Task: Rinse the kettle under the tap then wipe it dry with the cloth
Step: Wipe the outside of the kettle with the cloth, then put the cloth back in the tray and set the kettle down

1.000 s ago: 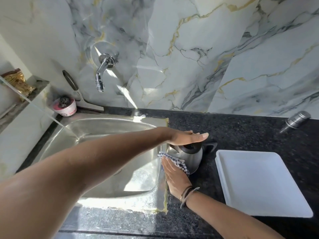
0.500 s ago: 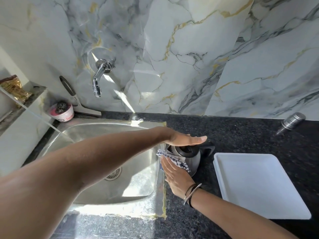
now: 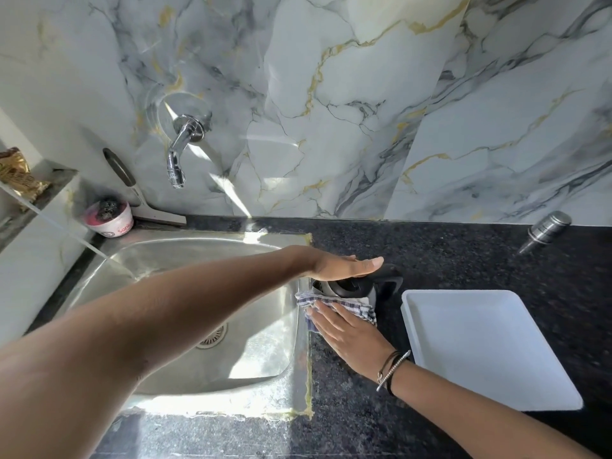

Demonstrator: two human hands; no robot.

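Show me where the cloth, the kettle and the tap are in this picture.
cloth (image 3: 356,306): head view, on the checked fabric above the fingers.
kettle (image 3: 351,288): head view, on the dark lid rim under the palm.
tap (image 3: 177,160): head view, on the chrome spout.

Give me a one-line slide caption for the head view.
Left hand flat on the kettle lid while the right hand presses the checked cloth against its side, beside the sink.

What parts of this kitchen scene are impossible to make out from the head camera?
- Kettle body: mostly hidden by the cloth, right hand and left hand.
- Whether the kettle is dry: cannot tell.
- Pink tub label: cut off, too small.
- Gold packet: cropped by the left edge.
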